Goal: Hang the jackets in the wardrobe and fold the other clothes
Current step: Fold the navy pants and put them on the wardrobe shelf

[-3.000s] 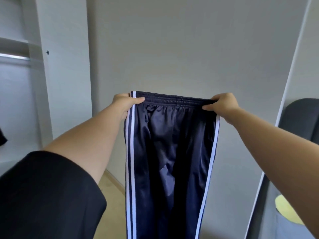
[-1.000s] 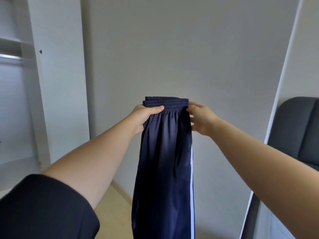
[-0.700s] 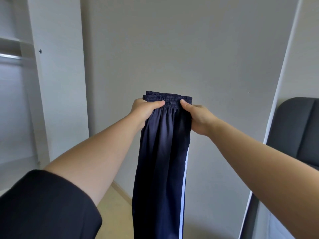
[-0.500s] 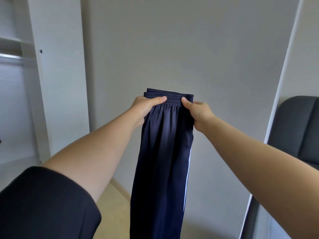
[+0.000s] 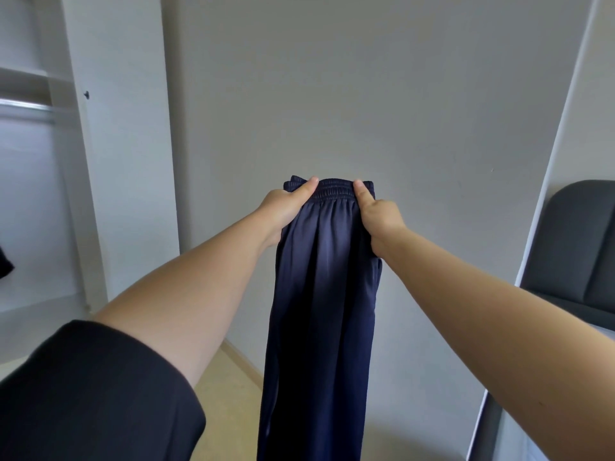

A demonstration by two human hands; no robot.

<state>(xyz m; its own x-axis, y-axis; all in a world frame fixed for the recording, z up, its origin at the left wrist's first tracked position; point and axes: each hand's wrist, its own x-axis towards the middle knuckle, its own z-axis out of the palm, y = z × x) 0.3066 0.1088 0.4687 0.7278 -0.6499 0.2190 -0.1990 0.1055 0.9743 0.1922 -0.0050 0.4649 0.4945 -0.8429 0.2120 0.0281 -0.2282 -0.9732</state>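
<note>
Trousers [image 5: 322, 294], navy, doubled lengthwise, hang straight down at arm's length before the wall, long axis vertical, waistband uppermost, left hand [image 5: 286, 207] and right hand [image 5: 377, 212] pinching its two corners level, equally near, legs running below view.

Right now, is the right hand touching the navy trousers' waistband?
Touching. The head view shows the right hand pinching the waistband of the navy trousers, thumb on the elastic; the left hand grips the other corner.

ahead: bare wall [image 5: 366, 94] | left: open wardrobe [image 5: 30, 194] | right: chair [image 5: 579, 241]
</note>
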